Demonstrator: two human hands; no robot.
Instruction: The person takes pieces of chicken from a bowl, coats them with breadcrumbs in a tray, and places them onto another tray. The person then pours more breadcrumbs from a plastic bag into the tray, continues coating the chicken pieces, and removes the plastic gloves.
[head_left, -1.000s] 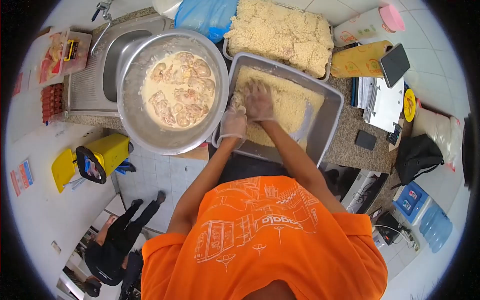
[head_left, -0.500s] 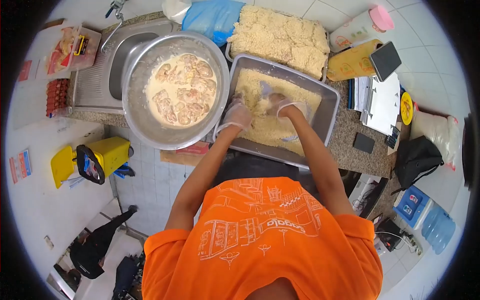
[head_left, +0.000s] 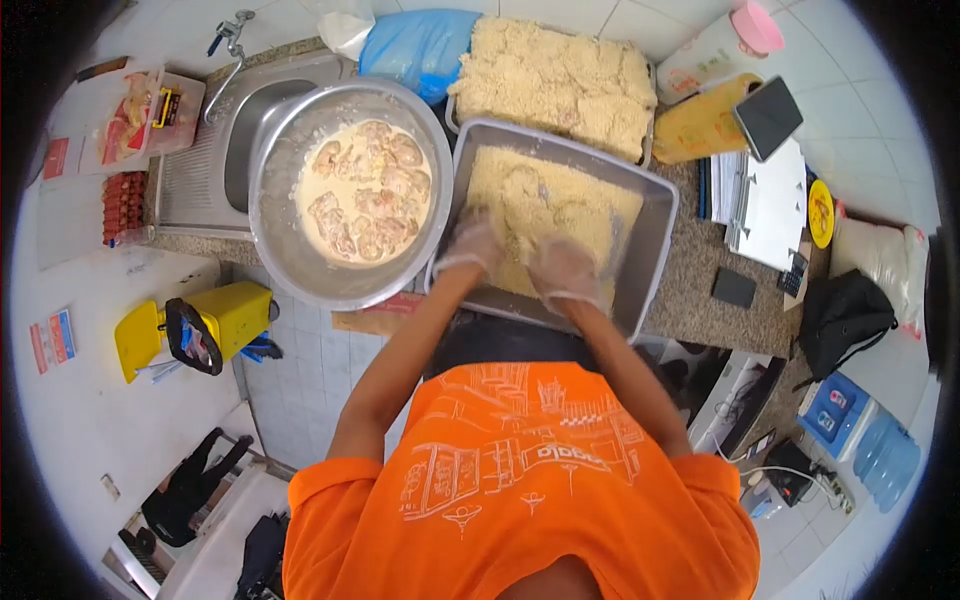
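A grey tub [head_left: 660, 235] holds pale crumbs [head_left: 590, 180], with a crumb-coated lump [head_left: 521, 186] near its upper middle. Both hands wear clear gloves. My left hand [head_left: 472, 243] is at the tub's left side, down at the crumbs, its fingers blurred. My right hand [head_left: 562, 270] is over the lower middle of the crumbs, its fingers smeared by motion. Whether either holds anything cannot be made out. Left of the tub, a large metal bowl [head_left: 275, 215] contains raw meat pieces [head_left: 385, 205] in a creamy liquid. Behind the tub is a tray heaped with coated pieces [head_left: 555, 80].
A sink [head_left: 240, 140] lies left of the bowl, beside egg trays [head_left: 124, 208]. On the right are a phone [head_left: 768, 118], papers [head_left: 770, 205] and a black bag [head_left: 848, 318]. A yellow bin [head_left: 235, 318] stands lower left; another person [head_left: 180, 500] is beyond it.
My right hand has moved back toward my body, and my left hand has shifted slightly down. A coated lump now shows in the tub. The other person has moved.
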